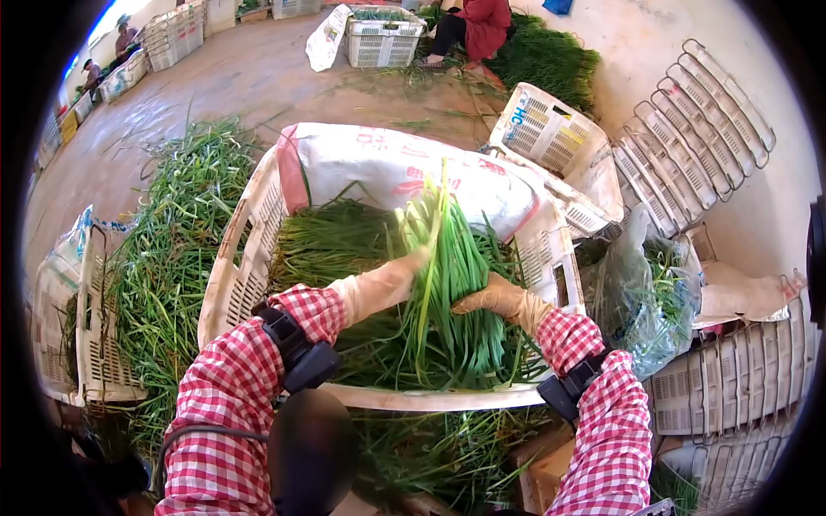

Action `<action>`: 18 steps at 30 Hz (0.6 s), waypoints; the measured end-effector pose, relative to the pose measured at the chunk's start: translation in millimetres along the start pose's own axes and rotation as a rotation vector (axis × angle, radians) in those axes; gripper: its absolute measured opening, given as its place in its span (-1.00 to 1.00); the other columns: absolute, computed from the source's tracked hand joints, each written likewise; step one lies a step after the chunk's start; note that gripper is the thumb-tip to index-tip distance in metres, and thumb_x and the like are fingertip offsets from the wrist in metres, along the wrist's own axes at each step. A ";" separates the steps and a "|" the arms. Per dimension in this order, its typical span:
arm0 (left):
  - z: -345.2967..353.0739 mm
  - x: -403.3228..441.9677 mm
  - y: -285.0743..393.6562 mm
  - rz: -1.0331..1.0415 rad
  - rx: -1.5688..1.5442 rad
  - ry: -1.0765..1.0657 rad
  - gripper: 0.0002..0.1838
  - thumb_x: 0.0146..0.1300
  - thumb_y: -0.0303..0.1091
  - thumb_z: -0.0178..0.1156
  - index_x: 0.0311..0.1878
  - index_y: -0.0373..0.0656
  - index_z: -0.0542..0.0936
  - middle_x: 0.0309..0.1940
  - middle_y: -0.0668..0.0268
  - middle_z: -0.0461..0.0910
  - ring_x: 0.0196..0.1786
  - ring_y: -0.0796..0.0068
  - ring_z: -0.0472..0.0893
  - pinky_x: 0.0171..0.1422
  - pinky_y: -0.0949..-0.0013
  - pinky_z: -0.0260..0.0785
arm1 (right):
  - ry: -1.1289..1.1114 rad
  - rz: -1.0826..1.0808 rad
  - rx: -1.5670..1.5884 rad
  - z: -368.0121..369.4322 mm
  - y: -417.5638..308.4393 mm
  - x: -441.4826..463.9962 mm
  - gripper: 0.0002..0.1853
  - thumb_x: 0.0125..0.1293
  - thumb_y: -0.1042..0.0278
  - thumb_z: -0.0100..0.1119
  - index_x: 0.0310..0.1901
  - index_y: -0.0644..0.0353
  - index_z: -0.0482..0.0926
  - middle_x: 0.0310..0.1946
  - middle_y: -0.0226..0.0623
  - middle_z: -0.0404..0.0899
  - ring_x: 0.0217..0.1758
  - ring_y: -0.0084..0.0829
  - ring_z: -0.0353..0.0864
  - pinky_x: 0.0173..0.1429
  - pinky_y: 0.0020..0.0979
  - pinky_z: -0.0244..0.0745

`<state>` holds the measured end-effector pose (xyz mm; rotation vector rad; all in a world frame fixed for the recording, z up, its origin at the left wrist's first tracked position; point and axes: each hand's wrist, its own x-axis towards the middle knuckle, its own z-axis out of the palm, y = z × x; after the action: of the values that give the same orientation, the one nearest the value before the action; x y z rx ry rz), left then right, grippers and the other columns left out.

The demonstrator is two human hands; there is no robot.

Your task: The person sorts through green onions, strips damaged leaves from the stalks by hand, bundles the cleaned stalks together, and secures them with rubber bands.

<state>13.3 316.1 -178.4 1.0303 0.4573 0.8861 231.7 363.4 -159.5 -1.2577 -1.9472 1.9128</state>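
A bunch of long green leafy stalks point(447, 284) stands upright above a large white plastic crate point(243, 249). My left hand point(387, 282), in a pale glove, is closed round the bunch's left side, its fingertips partly hidden by leaves. On the right side, my right hand point(503, 301), in a tan glove, presses against the same bunch with its fingers together. More green stalks point(331, 241) lie flat in the crate beneath and behind the hands. Across the crate's far side rests a white sack point(387, 168) with red print.
Loose greens point(172, 258) are heaped at the left beside another crate point(103, 344). At the right are a clear plastic bag point(641, 301), an open crate point(551, 129) and stacked crates point(731, 378). A person in red point(483, 26) sits at the back.
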 end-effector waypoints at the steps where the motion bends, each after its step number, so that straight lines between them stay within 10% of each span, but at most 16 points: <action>1: -1.7 -9.5 4.8 -0.242 0.322 0.106 0.07 0.12 0.35 0.09 0.48 0.02 -0.22 0.43 0.16 0.01 0.44 0.29 0.07 0.48 0.18 -0.07 | 0.001 -0.006 -0.078 2.2 2.9 2.1 -0.43 -0.12 0.38 0.44 0.02 0.25 0.53 -0.10 -0.22 0.60 -0.02 -0.36 0.53 0.17 -0.37 0.36; 6: 10.1 -4.7 0.1 -0.026 0.333 0.157 0.11 0.05 0.00 0.38 0.47 -0.10 -0.17 0.39 0.17 0.09 0.39 0.32 0.17 0.46 0.31 -0.01 | 0.054 -0.050 -0.550 27.9 -41.7 -11.6 -0.19 -0.13 0.08 0.52 0.18 0.20 0.40 0.03 -0.11 0.54 0.10 -0.21 0.51 0.24 -0.33 0.35; 11: 124.2 -50.9 121.0 0.354 0.173 0.089 0.10 -0.13 -0.22 0.50 0.39 -0.15 -0.03 0.33 0.02 0.13 0.32 0.08 0.28 0.38 0.07 0.25 | 0.155 -0.587 -0.322 52.8 -133.5 -90.5 -0.32 -0.06 0.22 0.50 0.13 0.19 0.43 -0.04 -0.12 0.56 0.01 -0.25 0.55 0.12 -0.30 0.48; 12: 152.7 -62.2 147.7 0.432 0.122 0.044 0.12 -0.20 -0.21 0.55 0.37 -0.18 0.01 0.31 -0.02 0.15 0.30 0.06 0.31 0.36 0.07 0.28 | 0.053 -0.549 0.240 64.1 -151.1 -111.7 -0.37 -0.01 0.25 0.47 0.11 0.20 0.45 -0.06 -0.13 0.58 0.00 -0.28 0.56 0.08 -0.31 0.52; 14: 186.5 -65.1 191.4 0.694 0.358 -0.045 0.06 -0.22 -0.22 0.55 0.33 -0.17 0.10 0.20 0.06 0.33 0.25 0.14 0.38 0.32 0.16 0.33 | 0.058 -0.733 0.344 83.6 -202.7 -156.8 -0.48 0.07 0.32 0.41 0.06 0.26 0.46 -0.17 -0.16 0.60 -0.08 -0.35 0.60 -0.07 -0.42 0.60; 18: 282.5 -115.9 266.6 0.957 0.800 -0.114 0.06 -0.08 -0.27 0.48 0.41 -0.07 -0.02 0.26 0.14 0.29 0.29 0.26 0.32 0.33 0.18 0.26 | 0.399 -0.945 -0.275 114.6 -261.0 -228.4 -0.55 0.15 0.33 0.33 0.05 0.28 0.45 -0.11 -0.17 0.57 -0.05 -0.38 0.58 -0.05 -0.50 0.59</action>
<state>32.9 129.0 180.7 2.1095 0.1900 1.5225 189.2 173.3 149.5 -0.4987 -2.0516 0.8861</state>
